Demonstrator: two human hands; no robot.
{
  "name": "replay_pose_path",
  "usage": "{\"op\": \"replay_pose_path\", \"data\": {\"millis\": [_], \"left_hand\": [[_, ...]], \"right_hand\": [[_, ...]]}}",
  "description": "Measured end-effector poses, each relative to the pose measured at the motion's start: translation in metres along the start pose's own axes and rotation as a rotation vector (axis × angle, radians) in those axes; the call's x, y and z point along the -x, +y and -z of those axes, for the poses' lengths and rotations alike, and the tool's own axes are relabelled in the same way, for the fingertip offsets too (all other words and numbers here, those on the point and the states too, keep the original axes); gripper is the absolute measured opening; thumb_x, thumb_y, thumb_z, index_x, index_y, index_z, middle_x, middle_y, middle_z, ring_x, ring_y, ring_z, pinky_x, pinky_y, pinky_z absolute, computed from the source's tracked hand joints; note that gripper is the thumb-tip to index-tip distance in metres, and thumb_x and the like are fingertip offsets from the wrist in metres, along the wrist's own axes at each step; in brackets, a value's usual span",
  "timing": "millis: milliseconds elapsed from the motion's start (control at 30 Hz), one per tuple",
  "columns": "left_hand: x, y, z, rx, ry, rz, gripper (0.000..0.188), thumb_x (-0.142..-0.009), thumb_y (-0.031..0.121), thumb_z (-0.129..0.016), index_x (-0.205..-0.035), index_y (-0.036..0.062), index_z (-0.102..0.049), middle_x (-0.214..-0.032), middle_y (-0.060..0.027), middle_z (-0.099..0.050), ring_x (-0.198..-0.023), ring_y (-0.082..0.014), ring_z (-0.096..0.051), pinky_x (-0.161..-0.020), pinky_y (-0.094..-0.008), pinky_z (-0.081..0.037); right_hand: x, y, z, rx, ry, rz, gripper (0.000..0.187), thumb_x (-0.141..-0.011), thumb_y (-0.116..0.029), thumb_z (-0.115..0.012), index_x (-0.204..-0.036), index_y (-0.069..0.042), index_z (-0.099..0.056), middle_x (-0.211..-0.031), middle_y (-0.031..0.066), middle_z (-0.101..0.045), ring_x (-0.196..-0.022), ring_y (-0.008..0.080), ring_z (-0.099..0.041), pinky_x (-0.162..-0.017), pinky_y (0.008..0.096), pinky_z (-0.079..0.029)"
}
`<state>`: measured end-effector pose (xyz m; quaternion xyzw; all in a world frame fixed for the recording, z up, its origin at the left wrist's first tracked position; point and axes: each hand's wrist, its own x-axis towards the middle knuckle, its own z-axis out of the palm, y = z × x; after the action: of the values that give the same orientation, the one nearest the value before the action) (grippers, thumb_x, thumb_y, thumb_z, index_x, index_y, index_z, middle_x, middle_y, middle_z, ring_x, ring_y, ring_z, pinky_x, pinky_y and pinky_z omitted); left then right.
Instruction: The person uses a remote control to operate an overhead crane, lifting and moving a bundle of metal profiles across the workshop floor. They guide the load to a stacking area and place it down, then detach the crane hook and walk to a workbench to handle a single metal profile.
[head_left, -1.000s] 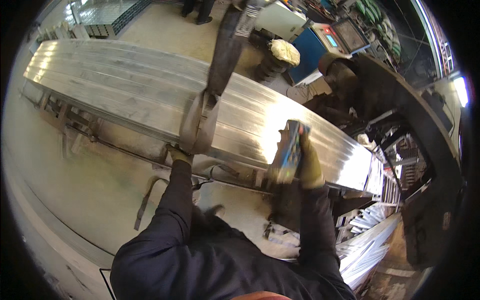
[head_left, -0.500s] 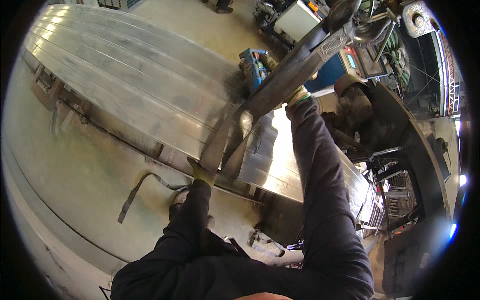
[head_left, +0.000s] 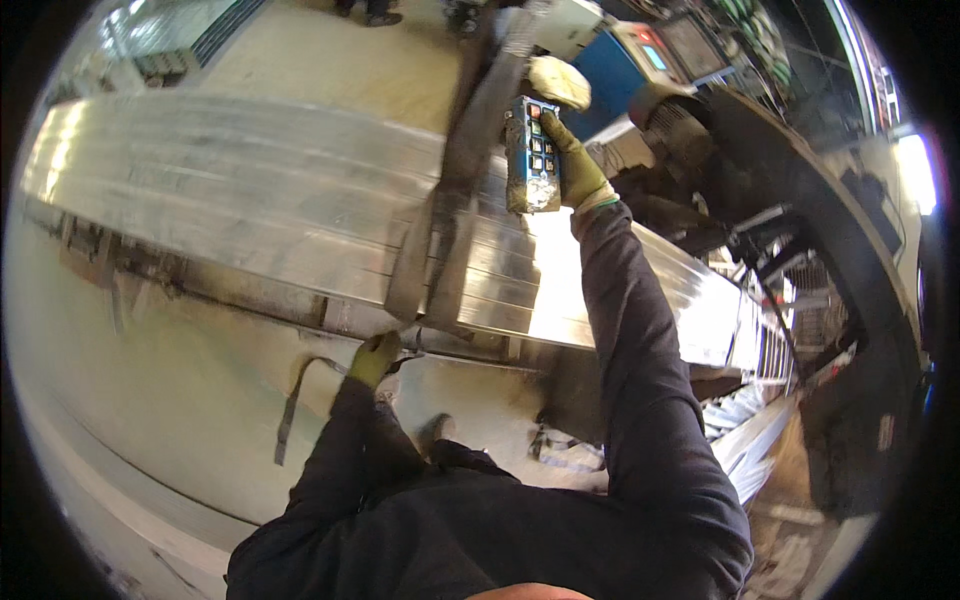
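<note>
My gloved right hand (head_left: 578,170) holds a blue handheld remote control (head_left: 534,155) with two rows of push buttons, thumb at its upper edge. Just left of it, a dark webbing lifting sling (head_left: 455,185) rises and spreads into two legs around a bundle of long silvery metal profiles (head_left: 290,200). My left hand (head_left: 374,360), in a yellow-green glove, is below the sling's near leg, apart from it, at the bundle's near side. Motion smears its fingers, so its grip is unclear. A narrow dark strap (head_left: 288,420) lies on the floor beside it.
A blue machine cabinet (head_left: 598,88) with a lit display stands beyond my right hand. To the right are a motor (head_left: 680,125) and a large dark curved machine frame (head_left: 815,190). Another person's shoe (head_left: 384,18) shows at the far edge. Crumpled straps (head_left: 565,448) lie near my feet.
The remote control has come out from behind the sling into plain sight, its button face turned to me. My left hand has left the sling's lower end, moving down and left. My view has turned.
</note>
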<state>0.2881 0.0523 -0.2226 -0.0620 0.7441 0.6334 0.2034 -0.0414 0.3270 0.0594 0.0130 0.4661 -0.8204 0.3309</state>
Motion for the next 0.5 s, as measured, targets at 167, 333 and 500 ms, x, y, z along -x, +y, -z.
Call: {"op": "replay_pose_path", "data": {"millis": [167, 333, 500], "left_hand": [[0.062, 0.184, 0.102, 0.003, 0.102, -0.210, 0.026, -0.100, 0.025, -0.070, -0.103, 0.0006, -0.076, -0.086, 0.0006, -0.072, -0.081, -0.0077, -0.063, -0.076, -0.0263, -0.052], [-0.079, 0.316, 0.093, 0.014, 0.202, -0.736, 0.077, -0.091, 0.032, -0.082, -0.148, -0.0027, -0.043, -0.123, -0.0107, -0.069, -0.105, -0.0189, -0.067, -0.094, -0.0331, -0.055], [-0.125, 0.310, 0.065, 0.006, 0.003, -0.351, 0.055, -0.089, 0.043, -0.083, -0.122, 0.0019, -0.067, -0.109, -0.0082, -0.073, -0.098, -0.0176, -0.067, -0.090, -0.0325, -0.055]], "right_hand": [[0.104, 0.012, -0.009, 0.015, 0.164, 0.322, 0.053, -0.103, -0.057, -0.058, -0.121, -0.007, -0.067, -0.100, 0.0074, -0.075, -0.082, 0.0173, -0.074, -0.073, 0.0336, -0.064], [0.207, 0.095, -0.033, -0.011, 0.244, 0.376, 0.073, -0.096, -0.069, -0.060, -0.136, -0.009, -0.061, -0.109, 0.0062, -0.071, -0.093, 0.0204, -0.070, -0.082, 0.0338, -0.060], [0.288, 0.179, -0.064, -0.224, 0.314, 0.378, 0.065, -0.105, -0.065, -0.045, -0.133, -0.009, -0.063, -0.107, 0.0045, -0.070, -0.091, 0.0149, -0.066, -0.078, 0.0314, -0.056]]}}
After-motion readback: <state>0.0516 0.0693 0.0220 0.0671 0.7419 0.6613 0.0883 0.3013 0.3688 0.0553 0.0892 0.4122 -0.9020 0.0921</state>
